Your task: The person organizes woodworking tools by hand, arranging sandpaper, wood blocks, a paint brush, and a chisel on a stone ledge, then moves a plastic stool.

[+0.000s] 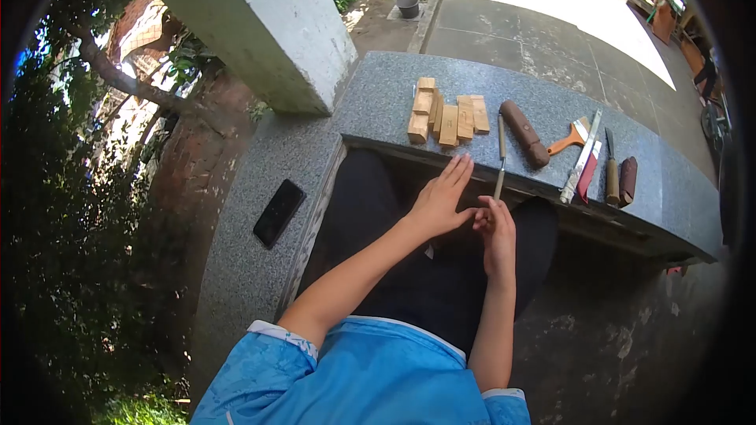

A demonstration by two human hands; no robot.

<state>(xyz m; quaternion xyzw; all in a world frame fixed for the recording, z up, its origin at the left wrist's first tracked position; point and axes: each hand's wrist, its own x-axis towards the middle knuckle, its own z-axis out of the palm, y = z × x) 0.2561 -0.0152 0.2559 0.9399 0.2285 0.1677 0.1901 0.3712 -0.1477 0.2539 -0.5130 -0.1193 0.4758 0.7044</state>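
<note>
My left hand (443, 195) reaches toward the bench's front edge, palm down, its fingers stretched out just below several small wooden blocks (448, 124). Beside it, my right hand (496, 230) has curled fingers at the lower end of a slim tool (502, 146) with a light handle and a thin metal part. The tool's upper end rests over the stone bench, and its lower end passes the edge to my fingertips. To its right lie a brown cylindrical object (524, 134), an orange-handled brush (568, 140), a long metal strip (583, 159) and a wooden-handled knife (611, 169).
A black phone (279, 213) lies on the left arm of the speckled stone bench (646, 149). A red object (587, 177) and a dark brown piece (628, 180) are at the right. Behind the bench stand a white pillar (264, 24) and a bucket (408, 6).
</note>
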